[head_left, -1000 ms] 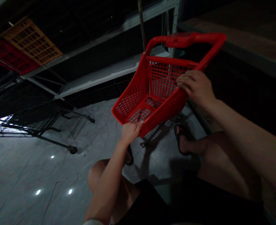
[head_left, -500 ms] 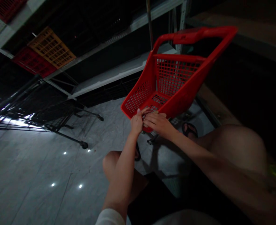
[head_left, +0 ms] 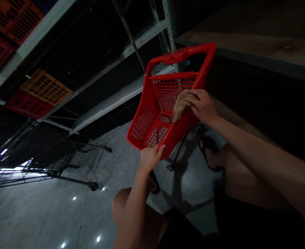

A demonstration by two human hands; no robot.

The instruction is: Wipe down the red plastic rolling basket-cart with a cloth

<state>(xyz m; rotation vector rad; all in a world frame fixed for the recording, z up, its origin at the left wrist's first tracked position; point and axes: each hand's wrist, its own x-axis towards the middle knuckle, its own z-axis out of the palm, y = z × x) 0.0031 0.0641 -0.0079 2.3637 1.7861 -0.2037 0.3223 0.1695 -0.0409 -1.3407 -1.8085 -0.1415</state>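
Your right grip [head_left: 202, 106] is closed on a tan cloth [head_left: 181, 105], pressing it against the edge of the red plastic shopping basket [head_left: 143, 121]. Your left grip [head_left: 150, 158] is curled around the basket's lower edge. The basket sits between your grips. A dark wire cart [head_left: 51, 166] stands on the floor, left of your left grip.

Free room: tiled floor [head_left: 121, 155] between the red basket [head_left: 179, 129] and wire cart [head_left: 56, 162]
In the way: steel shelf upright [head_left: 171, 31] behind the basket's handle
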